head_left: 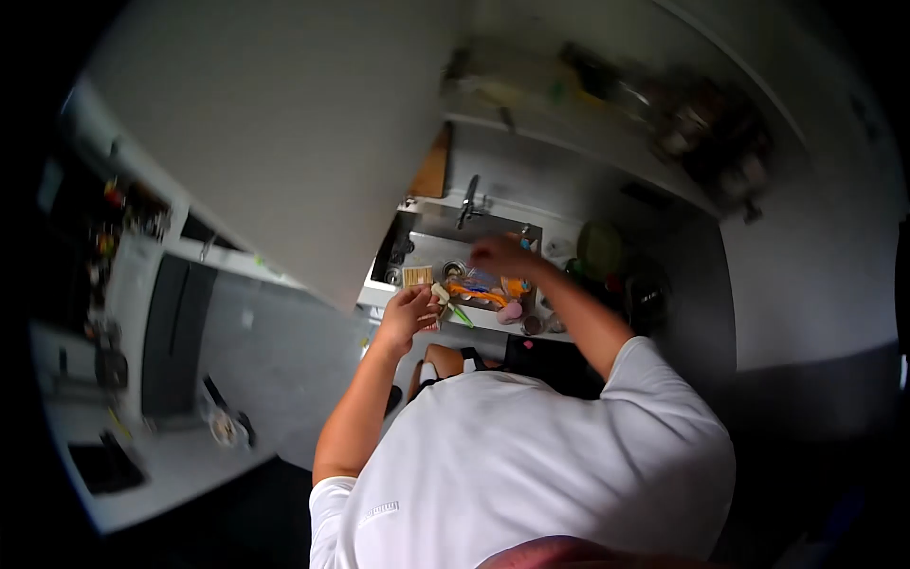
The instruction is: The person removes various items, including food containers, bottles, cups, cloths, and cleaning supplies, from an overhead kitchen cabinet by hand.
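Note:
My left hand (408, 318) is at the front edge of the sink, its fingers closed round a small utensil with a pale end and a green handle (462, 315); its exact kind is too small to make out. Over the sink basin (427, 248) hangs my right hand (500, 256), smeared by motion, so its fingers do not show clearly. Below it lie orange and blue long-handled items (479, 296). Close to my left hand is a bundle of thin pale sticks (417, 276). A pink round item (510, 312) sits by the front rim.
A tap (468, 201) stands behind the basin, with a wooden board (432, 167) upright to its left. An open pale cabinet door (275, 123) fills the upper left. Jars (533, 325) stand right of the sink, and a cluttered shelf (607, 104) hangs above.

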Tool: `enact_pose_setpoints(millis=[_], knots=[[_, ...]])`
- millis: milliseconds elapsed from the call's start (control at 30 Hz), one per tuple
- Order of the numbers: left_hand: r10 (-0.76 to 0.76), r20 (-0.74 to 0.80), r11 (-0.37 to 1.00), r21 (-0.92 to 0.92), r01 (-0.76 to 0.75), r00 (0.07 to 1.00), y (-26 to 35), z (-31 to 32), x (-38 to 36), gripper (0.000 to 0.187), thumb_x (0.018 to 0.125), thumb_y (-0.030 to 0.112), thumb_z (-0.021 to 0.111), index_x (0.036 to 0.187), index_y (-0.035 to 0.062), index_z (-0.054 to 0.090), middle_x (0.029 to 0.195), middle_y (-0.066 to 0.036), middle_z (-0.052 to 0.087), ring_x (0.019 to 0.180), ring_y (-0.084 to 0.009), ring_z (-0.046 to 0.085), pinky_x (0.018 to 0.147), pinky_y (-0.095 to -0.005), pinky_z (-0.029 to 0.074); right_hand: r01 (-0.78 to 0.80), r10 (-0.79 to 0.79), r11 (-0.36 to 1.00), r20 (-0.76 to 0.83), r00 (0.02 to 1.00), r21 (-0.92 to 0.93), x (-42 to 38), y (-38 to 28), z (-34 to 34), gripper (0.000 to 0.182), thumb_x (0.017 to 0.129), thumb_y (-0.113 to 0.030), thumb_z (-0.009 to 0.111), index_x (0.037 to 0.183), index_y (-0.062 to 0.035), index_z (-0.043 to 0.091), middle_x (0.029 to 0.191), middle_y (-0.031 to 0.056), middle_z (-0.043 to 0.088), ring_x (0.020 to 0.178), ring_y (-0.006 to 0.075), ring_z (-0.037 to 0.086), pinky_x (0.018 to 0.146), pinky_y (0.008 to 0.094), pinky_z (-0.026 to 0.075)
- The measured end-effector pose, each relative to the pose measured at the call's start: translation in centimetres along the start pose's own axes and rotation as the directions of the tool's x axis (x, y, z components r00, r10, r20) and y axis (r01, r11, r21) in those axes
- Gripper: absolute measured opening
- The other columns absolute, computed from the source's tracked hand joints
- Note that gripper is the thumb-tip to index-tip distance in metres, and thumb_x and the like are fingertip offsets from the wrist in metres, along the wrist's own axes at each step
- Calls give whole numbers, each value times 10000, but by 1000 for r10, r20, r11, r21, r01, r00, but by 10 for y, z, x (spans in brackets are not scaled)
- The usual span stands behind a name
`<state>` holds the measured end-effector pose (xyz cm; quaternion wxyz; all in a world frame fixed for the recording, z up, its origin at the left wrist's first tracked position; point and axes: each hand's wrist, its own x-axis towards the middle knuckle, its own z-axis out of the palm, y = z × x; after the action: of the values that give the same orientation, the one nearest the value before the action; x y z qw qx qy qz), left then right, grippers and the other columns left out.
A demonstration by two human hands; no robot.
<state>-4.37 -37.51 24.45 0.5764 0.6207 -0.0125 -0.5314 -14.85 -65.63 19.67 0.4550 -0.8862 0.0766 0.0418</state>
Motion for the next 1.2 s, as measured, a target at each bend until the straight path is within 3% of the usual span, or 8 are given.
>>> enact_pose_setpoints(millis=[100,333,533,667,900,1000,1067,1200], knots=[[220,119,974,20,-224,968,37,53,35,362,1014,236,657,1312,34,620,1132,-83,715,995,-170,707,813,-311,578,-80,129,975,-236,963,205,-42,-52,-108,306,915,-317,746,1077,-59,714,986,107,744,870,214,709,800,376,560],[730,6,664,232,-711,684,141,166,49,423,950,136,684,1326,-35,595,975,-88,691,809,-149,680,653,-292,564,-31,-80,986,-621,780,-165,-110,-107,-178,279,932,-246,732,1114,-38,693,985,136,735,936,296,719,851,405,561],[613,-237,784,65,-617,754,177,204,57,372,958,121,651,1280,-58,604,978,-122,695,799,-194,699,665,-320,593,-12,-313,898,-659,684,-439,-35,-115,-211,276,920,-173,699,1163,-42,696,1032,163,719,965,349,708,865,446,556],[424,-85,896,-105,-431,902,194,204,71,301,996,225,664,1185,-8,648,1033,-156,717,837,-248,727,697,-320,625,-22,-553,745,-635,539,-667,40,-90,-231,312,897,-140,694,1202,-74,704,1073,175,713,996,370,700,890,463,561],[286,-7,940,-194,-282,958,210,203,93,199,992,197,678,1084,23,653,989,-110,734,831,-219,725,663,-281,598,-172,-311,735,-551,774,-656,51,-105,-241,359,869,-127,695,1216,-38,671,1067,195,708,1020,386,688,918,476,558],[311,37,940,-161,-301,950,207,193,104,96,935,86,698,1001,17,687,883,-101,720,755,-204,704,634,-280,577,-77,-354,840,-650,673,-537,58,-79,-245,320,902,-142,674,1215,-76,679,1134,203,704,1060,369,689,925,473,551],[367,88,922,-165,-350,926,201,187,110,133,980,110,671,1056,4,695,950,-88,730,845,-177,714,676,-258,588,-16,-300,943,-871,389,-332,52,-70,-248,250,901,-132,670,1139,-70,713,1124,192,701,1061,332,696,917,443,555],[422,72,900,-148,-409,904,196,192,84,162,967,131,693,1073,8,700,951,-70,727,864,-163,708,714,-260,583,-204,-192,918,-832,521,-339,51,-39,-269,195,888,-129,692,1061,-47,732,1051,184,719,972,316,718,866,421,568]])
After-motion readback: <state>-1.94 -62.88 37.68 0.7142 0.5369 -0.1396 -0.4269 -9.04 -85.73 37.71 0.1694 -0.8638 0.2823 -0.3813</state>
